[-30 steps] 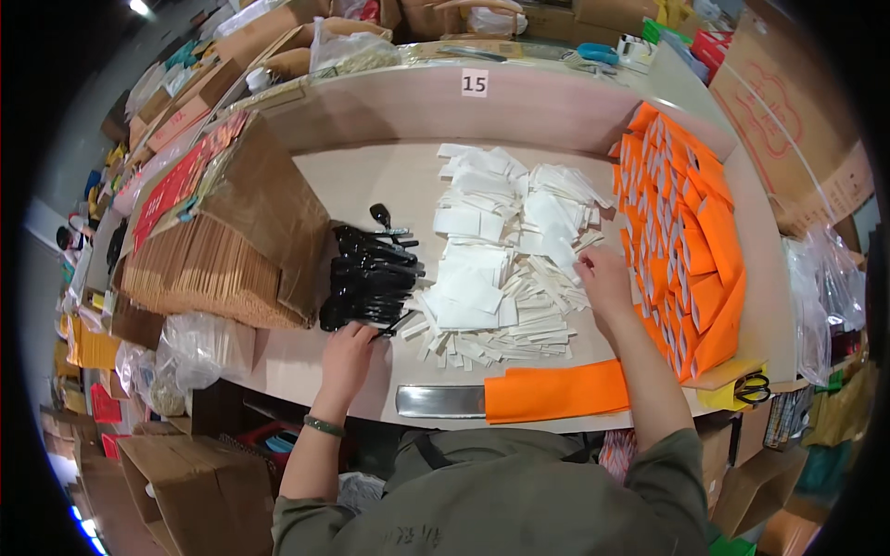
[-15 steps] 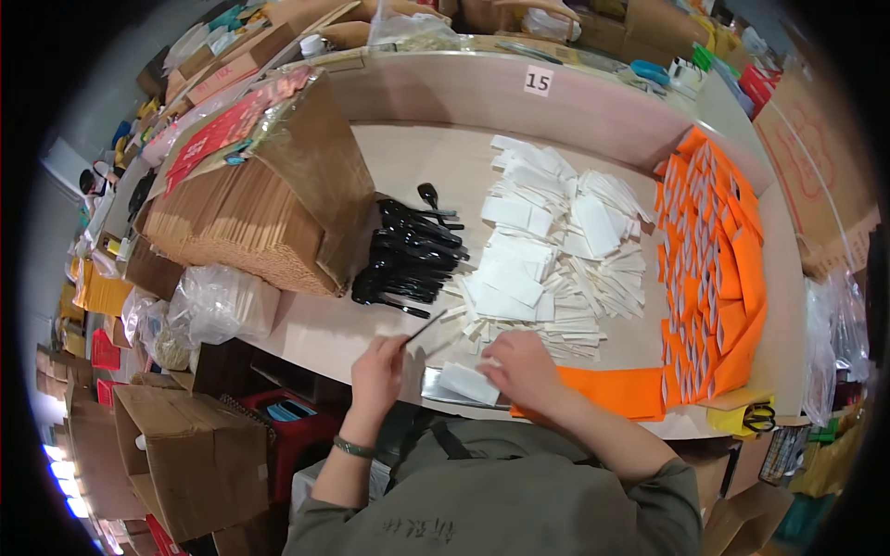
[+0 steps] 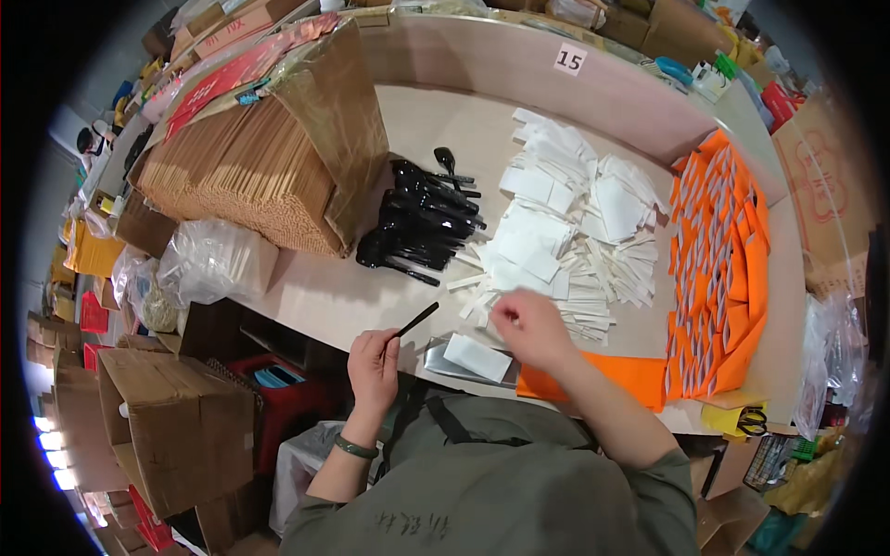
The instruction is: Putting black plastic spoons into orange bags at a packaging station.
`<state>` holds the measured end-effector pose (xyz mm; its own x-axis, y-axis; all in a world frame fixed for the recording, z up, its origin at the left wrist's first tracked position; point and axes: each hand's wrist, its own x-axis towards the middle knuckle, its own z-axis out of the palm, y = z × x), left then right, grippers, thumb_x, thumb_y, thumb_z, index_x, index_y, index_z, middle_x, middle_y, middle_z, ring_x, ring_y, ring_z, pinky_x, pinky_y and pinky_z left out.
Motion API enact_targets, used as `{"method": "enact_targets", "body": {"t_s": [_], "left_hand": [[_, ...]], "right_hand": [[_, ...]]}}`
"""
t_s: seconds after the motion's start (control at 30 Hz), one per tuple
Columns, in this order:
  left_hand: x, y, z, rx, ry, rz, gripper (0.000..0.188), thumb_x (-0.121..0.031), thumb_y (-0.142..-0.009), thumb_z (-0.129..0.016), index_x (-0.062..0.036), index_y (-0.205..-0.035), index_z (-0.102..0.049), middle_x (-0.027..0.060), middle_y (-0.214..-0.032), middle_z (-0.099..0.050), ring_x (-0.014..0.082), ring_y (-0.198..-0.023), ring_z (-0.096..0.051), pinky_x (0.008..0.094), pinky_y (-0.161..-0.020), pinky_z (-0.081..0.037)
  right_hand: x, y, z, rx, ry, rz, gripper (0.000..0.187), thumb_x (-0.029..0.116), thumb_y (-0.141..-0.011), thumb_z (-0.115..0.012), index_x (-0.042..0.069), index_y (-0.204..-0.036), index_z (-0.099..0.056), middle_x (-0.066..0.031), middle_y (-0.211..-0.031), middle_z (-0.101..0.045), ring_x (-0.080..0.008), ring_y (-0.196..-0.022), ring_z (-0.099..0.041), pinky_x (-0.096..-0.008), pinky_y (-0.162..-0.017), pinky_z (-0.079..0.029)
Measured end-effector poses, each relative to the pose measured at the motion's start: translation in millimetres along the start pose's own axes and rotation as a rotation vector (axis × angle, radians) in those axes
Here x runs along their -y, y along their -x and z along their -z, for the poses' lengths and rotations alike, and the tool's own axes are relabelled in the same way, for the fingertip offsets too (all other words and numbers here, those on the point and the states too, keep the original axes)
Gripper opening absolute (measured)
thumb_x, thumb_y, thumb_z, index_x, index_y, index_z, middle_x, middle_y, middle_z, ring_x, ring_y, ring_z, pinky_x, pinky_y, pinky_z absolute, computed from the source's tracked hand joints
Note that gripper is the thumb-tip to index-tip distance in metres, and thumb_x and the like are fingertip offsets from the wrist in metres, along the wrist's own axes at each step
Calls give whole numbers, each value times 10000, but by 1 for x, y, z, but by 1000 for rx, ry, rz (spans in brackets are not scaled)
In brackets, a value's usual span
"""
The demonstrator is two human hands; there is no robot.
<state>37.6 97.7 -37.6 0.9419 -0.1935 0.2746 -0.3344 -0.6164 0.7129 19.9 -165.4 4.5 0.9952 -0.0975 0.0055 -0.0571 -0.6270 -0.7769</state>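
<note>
In my left hand (image 3: pixel 375 366), closed near the table's front edge, is a black plastic spoon (image 3: pixel 419 319); its handle points up and right, while the bowl end is hidden by my fingers. My right hand (image 3: pixel 533 329) has curled fingers over the front of the white paper pieces (image 3: pixel 530 239); whatever it may pinch is hidden. Between the hands a folded white napkin (image 3: pixel 476 358) lies on a flat silver-grey piece (image 3: pixel 441 358). Several black spoons (image 3: pixel 422 218) are heaped beyond my left hand. A flat orange sleeve (image 3: pixel 612 378) lies under my right forearm.
Standing orange sleeves (image 3: pixel 718 278) fill the table's right side. At the left, an open cardboard box (image 3: pixel 336 111) holds tightly packed brown paper-like pieces (image 3: pixel 236 181), beside a clear plastic bag (image 3: pixel 206 262). A low partition (image 3: pixel 464 56) borders the back. Below left is another carton (image 3: pixel 181 426).
My right hand has left the napkin and moved up and right to the white pieces. My left hand still holds the spoon. The whole view has shifted and tilted slightly.
</note>
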Motion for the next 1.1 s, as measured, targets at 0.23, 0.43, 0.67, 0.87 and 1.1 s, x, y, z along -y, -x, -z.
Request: {"method": "enact_targets", "body": {"t_s": [0.23,0.43,0.67,0.87,1.1], "left_hand": [[-12,9,-35,105,116,-79,155,-124,-903,-629,-66,-1041,-666,106,-880,-628,306,-857,-583,379,-774,-465],[-22,13,-39,113,123,-129,170,-79,-883,-654,-56,-1051,-656,113,-925,-640,296,-864,-594,369,-773,-474],[-22,-3,-5,161,-137,-424,251,-30,-737,-695,-95,-979,-691,63,-985,-671,276,-947,-621,389,-819,-490],[-30,-23,-45,792,27,-768,133,-136,-824,-557,-103,-939,-617,102,-943,-623,304,-918,-617,414,-774,-491],[-53,-132,56,223,-381,-815,103,-180,-823,-643,-129,-911,-657,66,-862,-646,271,-885,-629,415,-765,-502]], "right_hand": [[-33,61,-21,145,121,298,92,146,-795,-705,68,-790,-658,-130,-1019,-596,-333,-1002,-561,-452,-855,-445],[-30,63,-40,110,134,178,139,118,-768,-726,76,-873,-645,-112,-1022,-600,-322,-1005,-562,-449,-869,-436],[-42,76,8,-119,162,444,254,84,-763,-711,60,-993,-606,-132,-1074,-638,-329,-1005,-591,-458,-884,-445],[-74,90,-17,227,478,708,444,183,-854,-641,43,-1270,-573,-166,-1314,-586,-315,-1246,-545,-505,-1046,-403],[-66,103,-13,81,295,697,291,178,-837,-679,66,-1105,-659,-151,-1247,-618,-336,-1230,-536,-517,-1054,-394]]}}
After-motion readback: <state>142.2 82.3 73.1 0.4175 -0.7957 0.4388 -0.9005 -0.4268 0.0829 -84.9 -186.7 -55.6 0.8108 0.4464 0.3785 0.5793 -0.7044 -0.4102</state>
